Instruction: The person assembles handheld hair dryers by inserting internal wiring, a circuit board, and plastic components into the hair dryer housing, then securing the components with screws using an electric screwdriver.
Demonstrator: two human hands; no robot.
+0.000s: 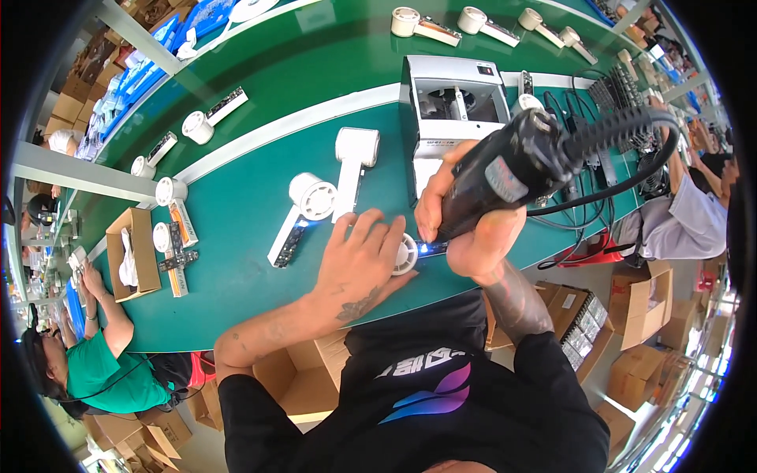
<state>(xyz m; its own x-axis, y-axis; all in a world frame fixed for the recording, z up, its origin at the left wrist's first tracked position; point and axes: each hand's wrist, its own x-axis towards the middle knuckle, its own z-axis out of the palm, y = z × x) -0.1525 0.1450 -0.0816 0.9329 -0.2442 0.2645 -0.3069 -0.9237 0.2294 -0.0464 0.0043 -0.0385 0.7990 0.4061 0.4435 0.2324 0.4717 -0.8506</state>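
My right hand (pixel 482 240) is closed round a black electric screwdriver (pixel 497 177), tilted with its tip down at a small handheld fan. A bright light shines where the tip meets the fan's dark handle. The white round fan head (pixel 405 255) lies on the green mat, partly covered by my left hand (pixel 359 256), which steadies it with fingers above and thumb below. Just left of that hand lies another handheld fan (pixel 313 197), its handle open with a circuit board (pixel 294 243) showing. Beside it rests a white fan (pixel 357 150) with a long pale handle.
A silver machine (pixel 456 98) stands beyond my hands, with the screwdriver's coiled cable (pixel 623 130) to its right. At the left are a cardboard box (pixel 134 256) and more fans (pixel 180 211). Several fans (pixel 426 27) line the far green belt. A co-worker in green (pixel 118 370) sits left.
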